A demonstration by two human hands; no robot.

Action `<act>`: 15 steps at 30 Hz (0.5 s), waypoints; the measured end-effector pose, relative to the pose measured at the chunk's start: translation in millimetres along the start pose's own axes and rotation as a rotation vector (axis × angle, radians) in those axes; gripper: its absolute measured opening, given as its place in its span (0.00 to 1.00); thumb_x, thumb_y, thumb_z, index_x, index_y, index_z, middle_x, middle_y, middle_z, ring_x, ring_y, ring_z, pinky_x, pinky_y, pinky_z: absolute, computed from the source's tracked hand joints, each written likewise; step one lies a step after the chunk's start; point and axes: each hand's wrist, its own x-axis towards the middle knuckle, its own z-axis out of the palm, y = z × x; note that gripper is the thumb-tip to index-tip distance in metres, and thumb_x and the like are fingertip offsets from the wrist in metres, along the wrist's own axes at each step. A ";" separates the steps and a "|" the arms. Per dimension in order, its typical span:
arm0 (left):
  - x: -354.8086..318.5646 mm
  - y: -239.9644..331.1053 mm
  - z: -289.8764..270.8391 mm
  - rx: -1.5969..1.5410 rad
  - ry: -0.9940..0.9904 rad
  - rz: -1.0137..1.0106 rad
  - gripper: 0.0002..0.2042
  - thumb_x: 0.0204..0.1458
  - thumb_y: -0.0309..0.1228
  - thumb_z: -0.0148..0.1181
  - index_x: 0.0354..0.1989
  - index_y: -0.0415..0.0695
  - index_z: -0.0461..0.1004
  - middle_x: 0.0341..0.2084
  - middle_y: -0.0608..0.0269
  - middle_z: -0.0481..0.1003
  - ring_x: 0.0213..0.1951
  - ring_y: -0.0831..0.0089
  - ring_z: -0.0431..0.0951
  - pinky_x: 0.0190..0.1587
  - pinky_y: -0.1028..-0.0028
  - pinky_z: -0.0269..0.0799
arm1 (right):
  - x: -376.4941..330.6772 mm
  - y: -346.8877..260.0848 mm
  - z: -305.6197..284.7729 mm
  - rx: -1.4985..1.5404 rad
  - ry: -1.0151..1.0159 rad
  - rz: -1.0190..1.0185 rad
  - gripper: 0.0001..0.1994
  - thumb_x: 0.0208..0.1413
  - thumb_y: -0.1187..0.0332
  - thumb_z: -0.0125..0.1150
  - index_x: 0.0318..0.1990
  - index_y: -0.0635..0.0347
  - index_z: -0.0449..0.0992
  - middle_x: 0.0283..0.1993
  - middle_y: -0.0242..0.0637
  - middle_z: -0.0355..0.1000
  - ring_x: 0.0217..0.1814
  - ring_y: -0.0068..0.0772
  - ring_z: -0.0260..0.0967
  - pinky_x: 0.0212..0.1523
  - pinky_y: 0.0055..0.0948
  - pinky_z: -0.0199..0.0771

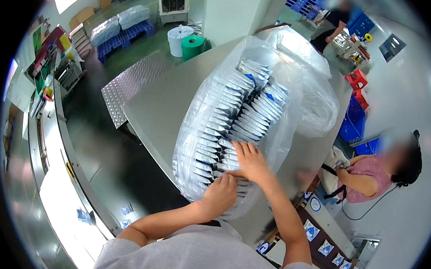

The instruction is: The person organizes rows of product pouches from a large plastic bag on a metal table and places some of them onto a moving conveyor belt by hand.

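Note:
A large clear plastic bag [292, 133] lies open on a metal table, holding two long rows of silver sachets [247, 119] standing on edge, packed tightly side by side. My right hand [251, 161] rests with fingers stretched and a little apart on top of the right row, near its closer end. Close beside it, my left hand [220, 195] is closed at the near end of the left row, its fingers curled down. Whatever the left fingertips grip is hidden. Blue print shows on a few sachets toward the far end.
The table [154, 103] has a diamond-plate ledge [131, 85] on its left. A conveyor [324, 242] carries blue-and-white sachets at the lower right. A seated person in pink [367, 177] is at the right; another person [335, 24] stands farther back. A white belt [70, 205] runs along the left.

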 end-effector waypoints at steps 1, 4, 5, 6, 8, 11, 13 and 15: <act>-1.2 -5.0 -6.4 -0.084 0.007 0.011 0.19 0.47 0.36 0.58 0.42 0.34 0.71 0.37 0.49 0.72 0.44 0.60 0.74 0.44 0.70 0.73 | -2.4 -4.0 1.8 0.040 -0.043 0.016 0.43 0.38 0.49 0.65 0.62 0.59 0.55 0.57 0.39 0.61 0.59 0.41 0.56 0.55 0.45 0.60; 25.1 -30.7 -52.5 -0.426 -0.143 -0.094 0.16 0.46 0.35 0.59 0.38 0.36 0.71 0.35 0.51 0.72 0.42 0.61 0.75 0.38 0.68 0.74 | -5.8 -1.5 36.6 -0.158 0.016 0.050 0.42 0.43 0.45 0.61 0.62 0.60 0.55 0.58 0.41 0.60 0.59 0.41 0.55 0.54 0.49 0.59; 36.0 -37.2 -58.9 -0.355 -0.063 -0.119 0.14 0.46 0.33 0.58 0.38 0.36 0.70 0.35 0.51 0.72 0.42 0.59 0.74 0.40 0.66 0.72 | -4.9 -2.9 37.7 -0.128 -0.050 0.081 0.41 0.45 0.45 0.59 0.62 0.60 0.56 0.58 0.42 0.60 0.61 0.41 0.53 0.56 0.51 0.57; 48.4 -43.1 -60.1 -0.365 0.039 -0.076 0.14 0.46 0.33 0.58 0.39 0.36 0.70 0.35 0.51 0.72 0.42 0.58 0.73 0.42 0.65 0.71 | -3.5 -6.2 36.8 -0.095 -0.115 0.109 0.40 0.47 0.45 0.57 0.62 0.60 0.56 0.58 0.43 0.59 0.63 0.41 0.52 0.57 0.53 0.55; 82.3 -49.2 -44.5 -0.401 0.230 0.028 0.15 0.46 0.31 0.57 0.41 0.36 0.70 0.37 0.51 0.71 0.44 0.57 0.72 0.46 0.63 0.69 | -11.6 -4.8 28.2 -0.051 -0.171 0.157 0.37 0.50 0.45 0.55 0.62 0.60 0.57 0.59 0.43 0.59 0.67 0.41 0.48 0.60 0.56 0.51; 99.0 -56.2 -4.9 -0.275 0.065 0.117 0.19 0.49 0.33 0.53 0.48 0.35 0.67 0.41 0.52 0.70 0.46 0.54 0.69 0.49 0.59 0.63 | -31.9 -19.2 -8.7 0.059 -0.099 0.160 0.30 0.52 0.48 0.55 0.57 0.59 0.65 0.61 0.42 0.59 0.72 0.42 0.41 0.66 0.60 0.40; 89.8 -62.8 26.3 -0.142 0.111 0.197 0.22 0.56 0.43 0.47 0.47 0.33 0.67 0.40 0.51 0.70 0.47 0.56 0.69 0.50 0.60 0.62 | -57.2 -25.0 -37.7 0.222 -0.004 0.185 0.24 0.53 0.52 0.56 0.52 0.59 0.69 0.59 0.40 0.62 0.69 0.43 0.48 0.65 0.55 0.45; 88.5 -46.6 22.9 -0.161 0.130 0.060 0.27 0.56 0.48 0.45 0.49 0.32 0.65 0.42 0.50 0.70 0.48 0.57 0.68 0.52 0.60 0.60 | -91.5 -16.2 -35.3 0.410 0.339 0.329 0.17 0.54 0.58 0.55 0.46 0.59 0.72 0.54 0.41 0.65 0.62 0.44 0.57 0.61 0.48 0.53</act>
